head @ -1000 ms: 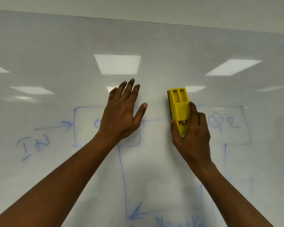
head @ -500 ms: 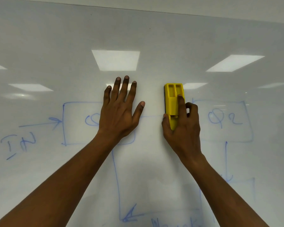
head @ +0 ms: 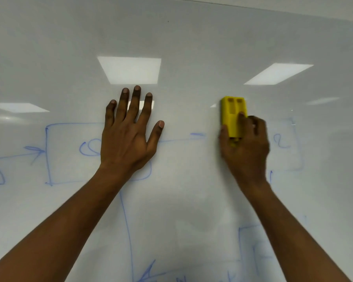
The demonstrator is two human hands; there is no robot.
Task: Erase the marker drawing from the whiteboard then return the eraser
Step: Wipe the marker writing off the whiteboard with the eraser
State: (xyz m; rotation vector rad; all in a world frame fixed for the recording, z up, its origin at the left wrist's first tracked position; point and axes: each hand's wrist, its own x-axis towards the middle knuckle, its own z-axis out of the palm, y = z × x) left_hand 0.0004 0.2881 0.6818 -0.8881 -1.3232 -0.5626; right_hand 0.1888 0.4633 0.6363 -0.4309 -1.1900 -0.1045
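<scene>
Eraser pressed to the whiteboard [head: 192, 37] under my right hand.

My left hand [head: 128, 135] lies flat with fingers spread on the board, covering part of a blue marker box [head: 48, 155]. Well to its right, my right hand [head: 246, 147] grips the yellow eraser [head: 231, 112], index finger on top, thumb on its left side. Between my hands I see a faint blue line [head: 179, 139].
</scene>
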